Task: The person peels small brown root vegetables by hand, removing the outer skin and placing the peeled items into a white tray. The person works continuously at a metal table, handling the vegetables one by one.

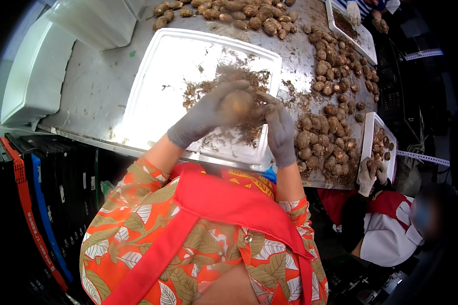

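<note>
My left hand [210,112], in a grey knit glove, is closed around a brown taro corm [236,106], which is blurred. My right hand [276,122], gloved the same way, is at the corm's right side with its fingertips bent over brown fibrous matter; whether it grips anything is unclear. Both hands are above a white foam tray [149,91], where loose brown root fibres and skin scraps [198,93] lie. The underside of the corm is hidden by my left hand.
Heaps of taro corms [328,141] cover the metal table [87,84] at right and along the far side. White foam boxes [38,72] stand at left. Two gloved co-workers are at the right beside foam trays [366,143]. Black, red and blue crates [30,206] stand below left.
</note>
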The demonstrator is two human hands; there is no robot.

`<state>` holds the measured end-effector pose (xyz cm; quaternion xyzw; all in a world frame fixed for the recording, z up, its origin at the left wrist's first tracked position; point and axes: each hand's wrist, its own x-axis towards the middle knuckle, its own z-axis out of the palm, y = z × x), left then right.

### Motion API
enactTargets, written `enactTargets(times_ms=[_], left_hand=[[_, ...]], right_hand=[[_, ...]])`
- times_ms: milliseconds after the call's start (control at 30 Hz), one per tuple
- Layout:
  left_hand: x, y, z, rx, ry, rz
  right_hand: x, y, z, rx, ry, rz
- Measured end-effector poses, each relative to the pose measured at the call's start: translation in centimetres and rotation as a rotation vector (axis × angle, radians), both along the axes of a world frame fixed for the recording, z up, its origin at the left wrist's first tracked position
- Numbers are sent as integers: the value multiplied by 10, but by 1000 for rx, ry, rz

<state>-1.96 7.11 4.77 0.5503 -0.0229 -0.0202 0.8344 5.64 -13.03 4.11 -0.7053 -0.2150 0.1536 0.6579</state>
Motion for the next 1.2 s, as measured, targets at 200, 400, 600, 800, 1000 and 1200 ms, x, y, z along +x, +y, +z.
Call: enactTargets(times_ms=[200, 400, 600, 800, 1000, 1200], left_hand=[[7, -5, -33, -593, 27, 0], [4, -10, -27, -506, 23, 44], [-2, -14, -5, -391, 121, 13], [0, -17, -13, -451, 77, 122], [1, -13, -20, -283, 72, 55], [0, -17, -14, -369, 95, 95]], right_hand=[[-9, 5, 5, -60, 47, -97], [-27, 26, 29, 19, -110, -92], [-14, 33, 7, -76, -703, -131], [17, 7, -15, -260, -418, -182], [-13, 31, 14, -107, -502, -42], [13, 18, -14, -307, -560, -158]])
